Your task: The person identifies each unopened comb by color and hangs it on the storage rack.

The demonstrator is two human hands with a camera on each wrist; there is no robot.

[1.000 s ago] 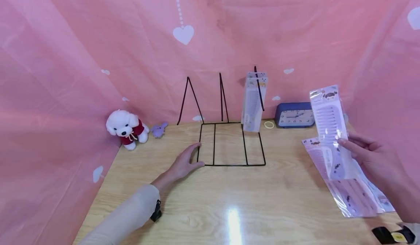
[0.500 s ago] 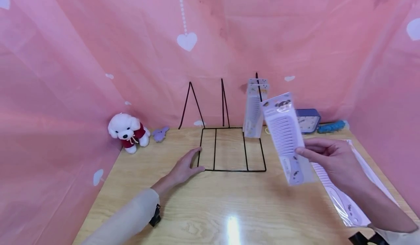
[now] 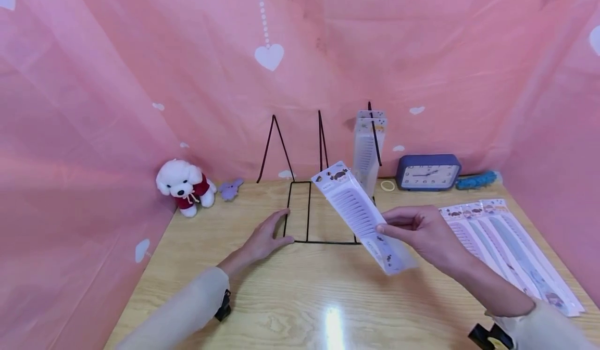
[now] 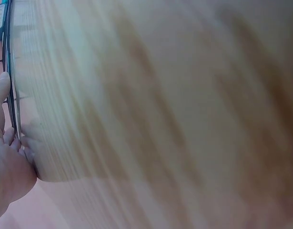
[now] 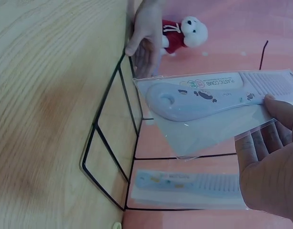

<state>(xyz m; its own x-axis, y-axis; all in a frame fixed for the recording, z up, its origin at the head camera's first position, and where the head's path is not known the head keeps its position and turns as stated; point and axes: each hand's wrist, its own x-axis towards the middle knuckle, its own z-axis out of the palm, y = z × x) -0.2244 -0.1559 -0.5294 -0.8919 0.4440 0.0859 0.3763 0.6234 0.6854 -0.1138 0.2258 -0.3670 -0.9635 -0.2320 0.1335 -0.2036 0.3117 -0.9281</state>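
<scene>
Packaged comb [image 3: 363, 217] held in the air over the front right corner of the black wire rack [image 3: 323, 212], tilted, header card up and to the left. Right hand [image 3: 419, 230] pinches it at mid-length, thumb on top, fingers under. Left hand [image 3: 263, 236] lies flat on the wooden table [image 3: 328, 298], fingers straight, touching the rack's left front corner; left wrist view is blurred, contact looks likely. More packaged combs [image 3: 370, 149] stand in the rack's right slot. Comb packs [image 3: 511, 251] lie fanned at right. Blue clock [image 3: 427, 172], white plush dog [image 3: 184, 185] at back.
</scene>
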